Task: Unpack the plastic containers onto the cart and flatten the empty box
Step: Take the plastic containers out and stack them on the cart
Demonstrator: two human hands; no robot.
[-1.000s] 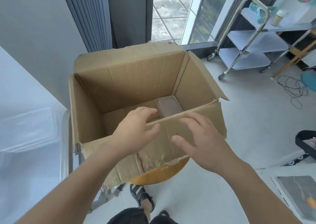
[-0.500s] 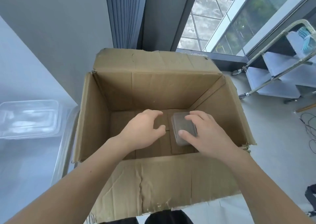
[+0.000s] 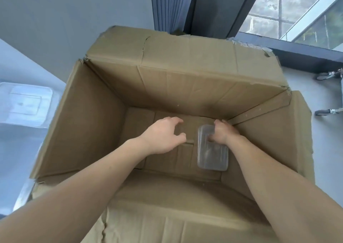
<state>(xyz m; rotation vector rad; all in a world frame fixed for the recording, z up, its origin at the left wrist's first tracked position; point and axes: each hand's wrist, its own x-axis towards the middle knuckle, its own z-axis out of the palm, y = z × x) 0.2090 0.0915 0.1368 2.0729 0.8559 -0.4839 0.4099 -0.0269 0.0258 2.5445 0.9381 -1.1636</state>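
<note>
A large open cardboard box [image 3: 104, 116] fills the view, its flaps folded outward. On its floor, toward the right, lies one clear plastic container [image 3: 212, 155]. My right hand [image 3: 221, 134] reaches deep into the box and grips the container's far end, fingers curled over its rim. My left hand [image 3: 164, 134] hovers inside the box just left of the container, fingers loosely curved and holding nothing. A clear plastic container [image 3: 26, 106] lies on the pale surface to the box's left.
A grey wall and a pleated curtain [image 3: 167, 7] stand behind the box. A glass door [image 3: 297, 10] is at the upper right. Two cart castors [image 3: 326, 111] show on the floor at the right edge.
Both arms have gone deeper into the box. My right hand went from resting over the container to gripping its far end. The camera has leaned in over the box.
</note>
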